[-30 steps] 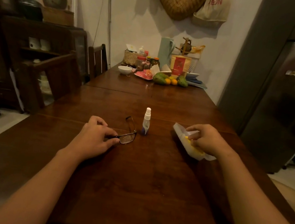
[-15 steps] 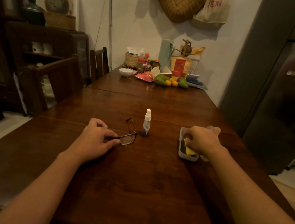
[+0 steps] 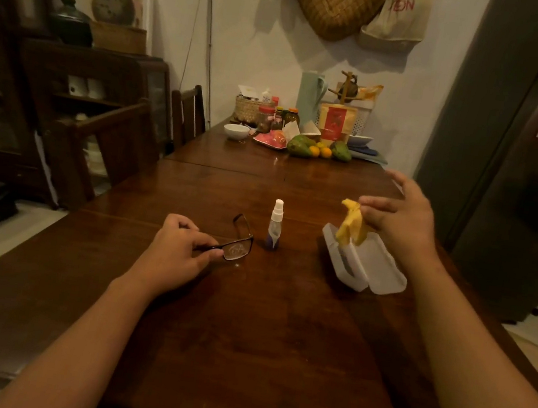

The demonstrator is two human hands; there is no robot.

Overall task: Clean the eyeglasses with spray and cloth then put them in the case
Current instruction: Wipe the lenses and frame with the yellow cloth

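Now | left hand (image 3: 172, 252) grips eyeglasses (image 3: 235, 246) | right hand (image 3: 397, 215) pinches cloth (image 3: 351, 224) above case (image 3: 361, 263)

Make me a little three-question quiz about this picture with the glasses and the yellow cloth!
1. True or false: the glasses case is open.
2. Which hand pinches the yellow cloth? A) left hand B) right hand C) neither
3. Fill in: the spray bottle stands upright between the eyeglasses and the ____.

Key:
1. True. Its lid lies folded back on the table.
2. B. The cloth hangs above the case.
3. Case.
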